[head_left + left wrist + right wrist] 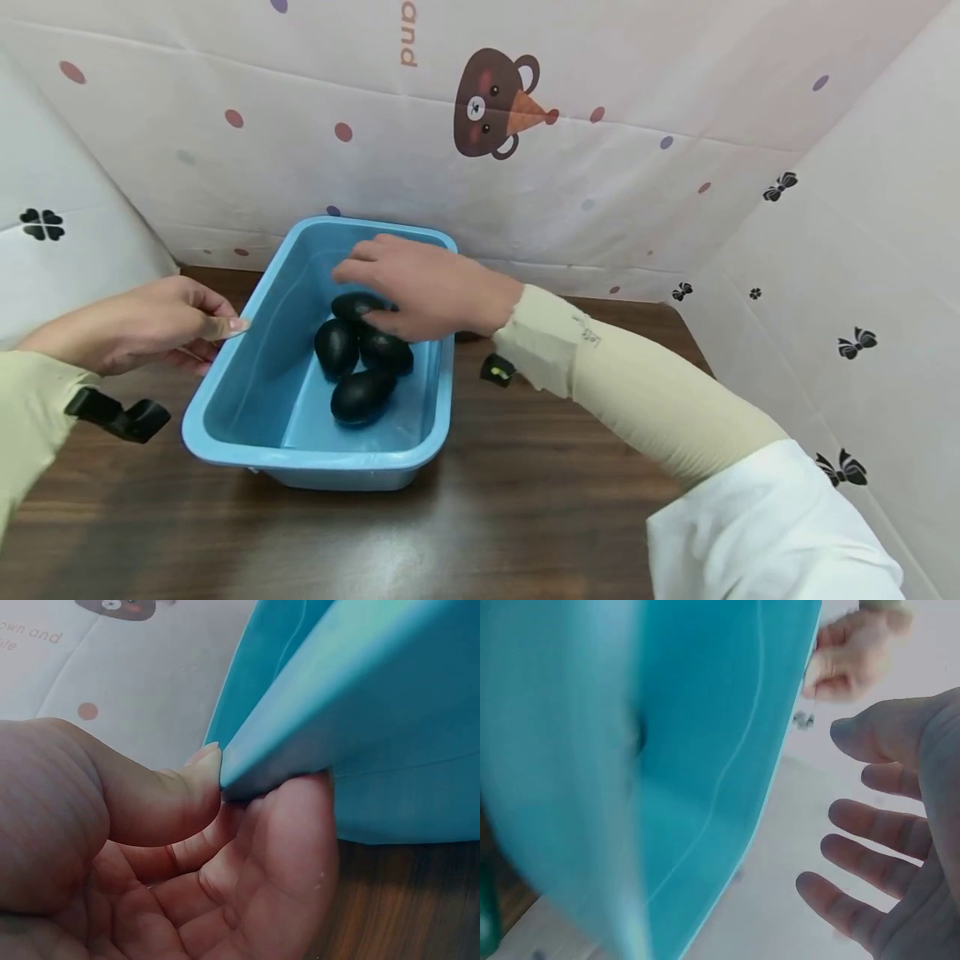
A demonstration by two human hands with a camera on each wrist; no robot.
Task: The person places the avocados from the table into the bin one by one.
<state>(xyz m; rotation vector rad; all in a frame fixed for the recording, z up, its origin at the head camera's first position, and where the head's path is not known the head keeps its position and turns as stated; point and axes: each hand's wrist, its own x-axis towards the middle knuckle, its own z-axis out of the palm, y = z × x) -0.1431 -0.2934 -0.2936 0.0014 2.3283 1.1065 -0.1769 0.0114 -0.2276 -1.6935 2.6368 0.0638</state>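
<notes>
My left hand (161, 321) pinches the left rim of a blue plastic basin (251, 367). In the left wrist view, the thumb (169, 799) presses the rim's edge from one side, with curled fingers under it. Over the basin hovers my right hand (431, 287), holding nothing; the right wrist view shows its fingers (877, 829) spread apart. Several glossy, near-black, egg-shaped fruits that look like avocados (363, 396) lie together on the basin floor. My right hand partly covers the rear ones in the head view.
The basin stands on a dark wood-grain table (517, 500). Behind it hangs a white printed sheet (390, 167), with more white sheeting on both sides. A dark green object (487, 911), cut by the frame edge, lies outside the basin in the right wrist view.
</notes>
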